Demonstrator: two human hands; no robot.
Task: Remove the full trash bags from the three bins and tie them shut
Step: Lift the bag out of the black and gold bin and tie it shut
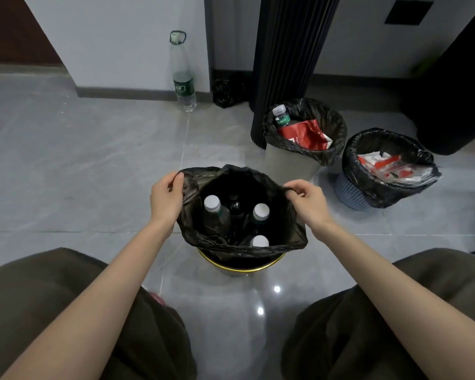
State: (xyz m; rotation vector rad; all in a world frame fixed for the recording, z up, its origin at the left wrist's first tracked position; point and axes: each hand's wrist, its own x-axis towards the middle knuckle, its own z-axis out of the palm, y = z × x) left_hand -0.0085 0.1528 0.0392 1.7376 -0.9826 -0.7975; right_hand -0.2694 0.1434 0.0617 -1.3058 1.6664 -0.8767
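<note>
At frame centre, the left hand [166, 200] and right hand [309, 202] each pinch the black trash bag [244, 242] rim above the gold-rimmed bin [239, 266]; thin plastic may tear under the bottles [213, 205].

Very little can be read. The red paper bag [306, 135] in the grey bin [291, 163], at about one o'clock from the nearest bin, carries small white lettering ending in "offee" near its lower edge; the rest is hidden. The green labels on the bottle [281, 117] in that same bin and on the tall bottle [183, 78] standing by the wall at twelve o'clock bear white characters too small to make out.
</note>
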